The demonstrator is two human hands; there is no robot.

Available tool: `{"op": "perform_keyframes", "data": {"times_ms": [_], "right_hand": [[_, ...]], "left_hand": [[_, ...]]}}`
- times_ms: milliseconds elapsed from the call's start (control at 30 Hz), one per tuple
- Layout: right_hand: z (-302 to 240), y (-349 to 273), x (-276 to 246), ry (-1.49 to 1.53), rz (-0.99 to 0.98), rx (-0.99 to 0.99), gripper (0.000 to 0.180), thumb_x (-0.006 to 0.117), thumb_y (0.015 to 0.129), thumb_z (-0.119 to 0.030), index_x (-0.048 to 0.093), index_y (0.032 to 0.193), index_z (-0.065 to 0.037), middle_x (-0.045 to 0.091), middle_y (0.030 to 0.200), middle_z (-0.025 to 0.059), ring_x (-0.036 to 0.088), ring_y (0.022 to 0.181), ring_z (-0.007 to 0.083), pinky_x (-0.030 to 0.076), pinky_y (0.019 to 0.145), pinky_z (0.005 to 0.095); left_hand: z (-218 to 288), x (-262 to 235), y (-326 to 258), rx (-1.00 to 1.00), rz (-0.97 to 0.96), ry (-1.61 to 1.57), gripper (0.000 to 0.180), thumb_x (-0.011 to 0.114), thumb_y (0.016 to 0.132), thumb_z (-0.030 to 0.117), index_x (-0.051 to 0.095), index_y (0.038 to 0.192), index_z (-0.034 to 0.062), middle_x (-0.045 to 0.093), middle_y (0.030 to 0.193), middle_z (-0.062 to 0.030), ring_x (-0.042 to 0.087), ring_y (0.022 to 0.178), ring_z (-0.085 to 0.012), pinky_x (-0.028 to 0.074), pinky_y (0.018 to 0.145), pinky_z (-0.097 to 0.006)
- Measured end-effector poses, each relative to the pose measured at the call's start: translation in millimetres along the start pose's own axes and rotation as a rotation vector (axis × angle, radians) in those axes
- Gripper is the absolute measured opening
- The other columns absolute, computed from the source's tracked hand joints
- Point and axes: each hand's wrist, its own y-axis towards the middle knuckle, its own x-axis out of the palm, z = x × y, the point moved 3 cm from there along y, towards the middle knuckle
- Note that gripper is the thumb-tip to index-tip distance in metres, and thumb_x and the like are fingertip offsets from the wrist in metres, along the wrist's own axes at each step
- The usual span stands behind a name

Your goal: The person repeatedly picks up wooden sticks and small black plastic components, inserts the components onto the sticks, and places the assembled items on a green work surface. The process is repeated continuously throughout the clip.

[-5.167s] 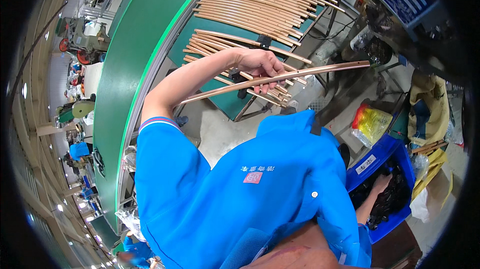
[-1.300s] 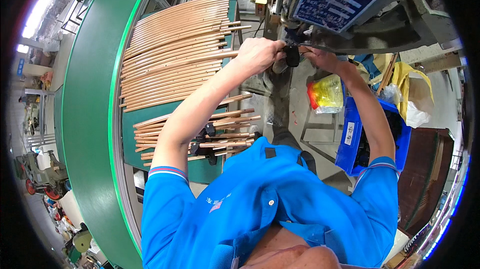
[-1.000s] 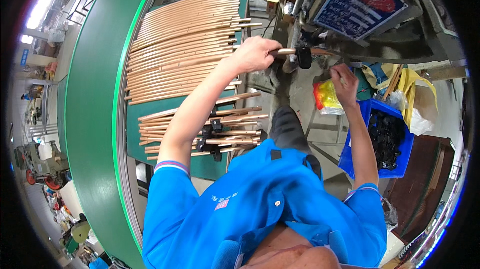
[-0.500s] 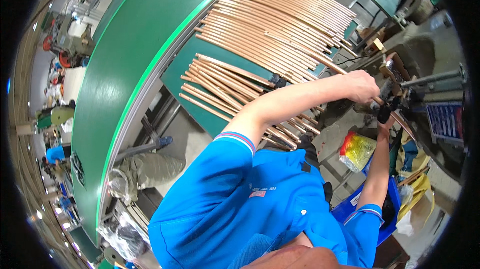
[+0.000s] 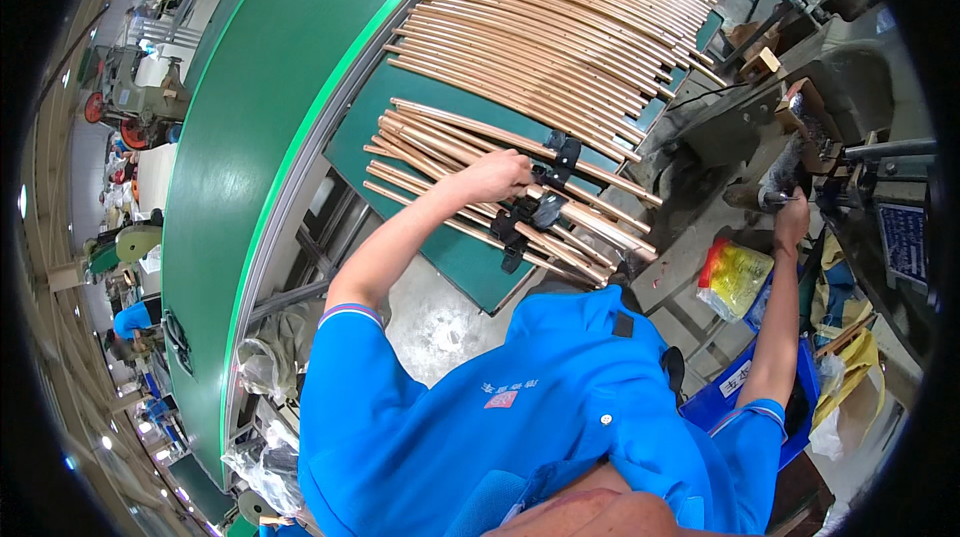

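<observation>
Several copper-coloured tubes (image 5: 604,225) with black fittings (image 5: 512,240) lie in a loose, partly crossed group on the green bench (image 5: 465,272). Left hand (image 5: 503,175): positioned over this group, fingers bent down onto a tube just beside a black fitting; whether they are clamped on it cannot be told. Right hand (image 5: 790,222): located at the grey machine (image 5: 870,87), fingers bent just beside a cylindrical part (image 5: 780,175); their closure cannot be determined. Upper row of tubes (image 5: 550,37): laid side by side on the same bench, apart from the loose group. A long green surface (image 5: 250,137) runs along the left of the bench. A red and yellow bag (image 5: 735,280) and a blue bin (image 5: 705,405) are near the right forearm
</observation>
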Motion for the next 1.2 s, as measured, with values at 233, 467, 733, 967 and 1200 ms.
{"op": "perform_keyframes", "data": {"times_ms": [233, 467, 733, 967, 1200], "right_hand": [[-26, -2, -38, 0.201, -0.180, 0.152, 0.032, 0.047, 0.096, -0.025, 0.062, 0.114, -0.002, 0.067, 0.096, 0.0145, 0.065, 0.083, 0.0303, 0.048, 0.075, 0.0379], [-108, -47, -132, 1.135, -0.269, 0.161, 0.020, 0.057, 0.097, -0.023, 0.066, 0.100, -0.006, 0.059, 0.074, 0.0010, 0.055, 0.063, 0.0081, 0.043, 0.054, 0.0224], [-124, -49, -137, 1.195, -0.153, 0.012, 0.013, 0.061, 0.093, -0.011, 0.065, 0.101, -0.002, 0.065, 0.076, 0.0048, 0.062, 0.067, 0.0121, 0.048, 0.057, 0.0235], [-99, -62, -105, 1.360, -0.185, 0.168, 0.012, 0.063, 0.091, -0.017, 0.065, 0.092, -0.005, 0.065, 0.083, 0.0046, 0.063, 0.072, 0.0149, 0.051, 0.064, 0.0294], [-123, -50, -142, 1.598, -0.265, 0.312, 0.016, 0.068, 0.081, -0.006, 0.062, 0.096, 0.000, 0.065, 0.076, 0.0077, 0.064, 0.060, 0.0136, 0.051, 0.050, 0.0275]], "left_hand": [[-115, 14, 31, -0.385, 0.372, 0.275, 0.016, 0.062, 0.078, 0.010, 0.062, 0.093, 0.0067, 0.062, 0.088, -0.0137, 0.060, 0.088, -0.0321, 0.048, 0.080, -0.044], [-116, 31, 41, -0.367, 0.353, 0.566, 0.015, 0.058, 0.079, 0.010, 0.060, 0.094, 0.0130, 0.058, 0.092, -0.0097, 0.058, 0.092, -0.0285, 0.044, 0.078, -0.043], [-127, 38, 42, -0.388, 0.170, 0.399, 0.023, 0.057, 0.080, 0.009, 0.060, 0.102, 0.0117, 0.057, 0.099, -0.0123, 0.058, 0.097, -0.0305, 0.044, 0.085, -0.043], [-114, 9, 50, -0.297, -0.081, 0.417, 0.036, 0.051, 0.083, 0.004, 0.060, 0.118, 0.0082, 0.057, 0.124, -0.0155, 0.055, 0.112, -0.0355, 0.043, 0.098, -0.047], [14, -80, 47, 0.054, 0.051, 0.703, 0.027, 0.056, 0.089, 0.007, 0.053, 0.116, 0.0019, 0.055, 0.101, -0.0172, 0.054, 0.094, -0.0346, 0.044, 0.088, -0.048]]}}
